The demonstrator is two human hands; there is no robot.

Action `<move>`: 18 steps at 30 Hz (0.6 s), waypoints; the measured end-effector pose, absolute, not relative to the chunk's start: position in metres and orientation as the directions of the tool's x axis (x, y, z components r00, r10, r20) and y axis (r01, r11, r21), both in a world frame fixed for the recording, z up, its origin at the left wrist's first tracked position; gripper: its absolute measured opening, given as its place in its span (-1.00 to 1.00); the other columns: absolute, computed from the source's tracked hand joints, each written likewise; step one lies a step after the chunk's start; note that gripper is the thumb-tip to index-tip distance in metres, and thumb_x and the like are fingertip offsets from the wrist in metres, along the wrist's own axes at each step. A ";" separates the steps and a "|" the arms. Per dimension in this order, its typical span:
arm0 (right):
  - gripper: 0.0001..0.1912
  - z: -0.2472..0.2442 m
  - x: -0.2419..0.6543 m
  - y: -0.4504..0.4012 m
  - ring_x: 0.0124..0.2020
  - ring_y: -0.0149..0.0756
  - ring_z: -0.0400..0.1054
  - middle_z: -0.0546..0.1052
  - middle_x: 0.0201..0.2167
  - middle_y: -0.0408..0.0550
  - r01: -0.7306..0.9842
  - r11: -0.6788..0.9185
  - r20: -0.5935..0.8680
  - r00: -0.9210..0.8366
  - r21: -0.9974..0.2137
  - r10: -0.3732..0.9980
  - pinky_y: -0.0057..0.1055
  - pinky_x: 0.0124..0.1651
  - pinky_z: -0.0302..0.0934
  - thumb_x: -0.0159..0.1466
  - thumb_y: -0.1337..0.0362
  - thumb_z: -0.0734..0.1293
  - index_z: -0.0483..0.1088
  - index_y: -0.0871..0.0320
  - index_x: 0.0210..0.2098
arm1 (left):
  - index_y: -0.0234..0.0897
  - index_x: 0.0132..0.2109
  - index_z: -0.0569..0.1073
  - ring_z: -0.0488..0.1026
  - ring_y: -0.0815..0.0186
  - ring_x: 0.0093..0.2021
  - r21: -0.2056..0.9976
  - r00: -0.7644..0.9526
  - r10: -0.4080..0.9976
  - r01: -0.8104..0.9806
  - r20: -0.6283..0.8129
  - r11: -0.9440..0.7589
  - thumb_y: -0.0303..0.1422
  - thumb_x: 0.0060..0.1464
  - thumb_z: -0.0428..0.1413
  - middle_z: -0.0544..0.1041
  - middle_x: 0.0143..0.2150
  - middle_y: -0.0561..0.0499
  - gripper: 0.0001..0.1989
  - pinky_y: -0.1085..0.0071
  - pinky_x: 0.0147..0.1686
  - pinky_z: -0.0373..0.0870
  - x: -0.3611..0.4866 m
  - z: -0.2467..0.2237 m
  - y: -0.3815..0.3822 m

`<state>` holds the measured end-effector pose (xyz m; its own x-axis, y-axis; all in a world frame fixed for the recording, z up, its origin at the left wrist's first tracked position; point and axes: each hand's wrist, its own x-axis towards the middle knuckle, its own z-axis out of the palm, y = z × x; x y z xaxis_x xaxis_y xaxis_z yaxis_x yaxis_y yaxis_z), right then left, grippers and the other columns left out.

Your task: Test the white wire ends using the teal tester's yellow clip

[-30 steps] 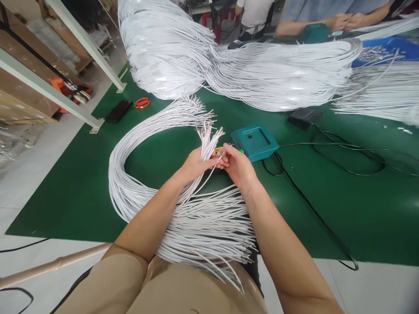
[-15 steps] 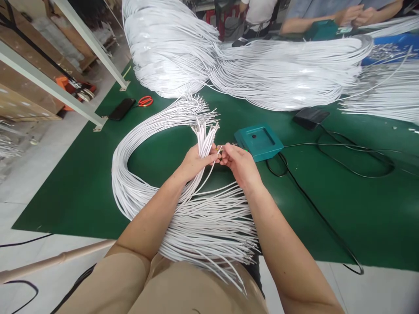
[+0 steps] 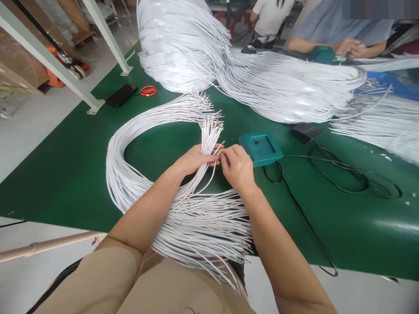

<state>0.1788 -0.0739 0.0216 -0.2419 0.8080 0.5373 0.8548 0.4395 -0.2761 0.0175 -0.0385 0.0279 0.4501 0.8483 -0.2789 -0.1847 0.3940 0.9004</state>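
My left hand (image 3: 194,159) is closed around an upright bunch of white cables (image 3: 209,137), their cut ends pointing up and away. A single white cable end leans out to the right of the bunch. At that end my right hand (image 3: 239,169) pinches a thin yellow wire (image 3: 221,150); the fingertips hide most of it. Just beyond the right fingers stands a teal box (image 3: 261,149) with a recessed top and a small green spot on its near side. The rest of the bundle (image 3: 114,165) loops left, and more cable ends (image 3: 203,222) lie under my forearms.
Large coils of white cable (image 3: 288,87) cover the back of the green table (image 3: 343,226). A black phone (image 3: 121,95) and red-handled scissors (image 3: 148,90) lie back left. A black adapter (image 3: 306,132) and its cord lie right. Another person's hands (image 3: 352,48) work across the table.
The camera view has tilted and shifted slightly. My right hand has turned, its fingers now more curled over the wire beside the teal box. The left hand keeps its grip on the bunch.
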 end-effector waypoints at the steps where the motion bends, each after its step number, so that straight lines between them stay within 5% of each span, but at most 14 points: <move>1: -0.74 0.023 0.181 -0.069 -0.26 -0.18 0.28 0.46 -0.35 0.04 0.864 0.433 0.512 -0.258 -0.258 0.819 -0.30 -0.16 0.15 0.37 0.29 0.14 0.41 0.16 -0.34 | -0.44 -0.03 0.48 0.51 0.44 -0.41 0.904 0.427 0.859 -0.179 -0.284 0.388 -0.54 -0.13 0.27 0.52 -0.38 0.01 -0.56 0.55 -0.39 0.39 0.016 0.028 -0.037; 5: -0.80 0.031 0.192 -0.045 -0.14 -0.09 0.32 0.54 -0.18 0.09 0.915 0.380 0.380 -0.306 -0.136 0.873 -0.25 -0.12 0.10 0.30 0.35 0.22 0.42 0.21 -0.12 | -0.41 0.05 0.45 0.54 0.41 -0.39 0.929 0.350 0.892 -0.125 -0.286 0.348 -0.55 -0.11 0.26 0.51 -0.43 0.05 -0.50 0.53 -0.35 0.43 0.012 0.025 -0.033; 10: -0.88 0.036 0.197 -0.027 -0.24 -0.15 0.36 0.59 -0.33 0.02 0.893 0.448 0.121 -0.441 -0.038 0.889 -0.23 -0.01 0.03 0.24 0.41 0.27 0.45 0.19 -0.30 | -0.38 0.03 0.46 0.58 0.31 -0.36 0.947 0.276 0.911 -0.007 -0.308 0.322 -0.52 -0.17 0.29 0.53 -0.43 0.05 -0.48 0.42 -0.26 0.49 0.010 0.020 -0.028; 18: -0.88 0.038 0.195 -0.026 -0.17 -0.10 0.29 0.53 -0.37 0.06 0.915 0.399 0.108 -0.391 -0.065 0.914 -0.27 -0.13 0.03 0.18 0.43 0.29 0.47 0.16 -0.33 | -0.34 -0.11 0.50 0.59 0.27 -0.40 0.941 0.199 0.943 0.264 -0.268 0.212 -0.50 -0.20 0.22 0.58 -0.44 0.06 -0.61 0.38 -0.21 0.47 0.006 0.015 -0.025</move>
<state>0.1949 -0.0256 0.0378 -0.3905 0.9142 0.1082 0.9148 0.3985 -0.0653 0.0061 -0.0249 0.0152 0.1986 0.9428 -0.2678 0.2644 0.2116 0.9409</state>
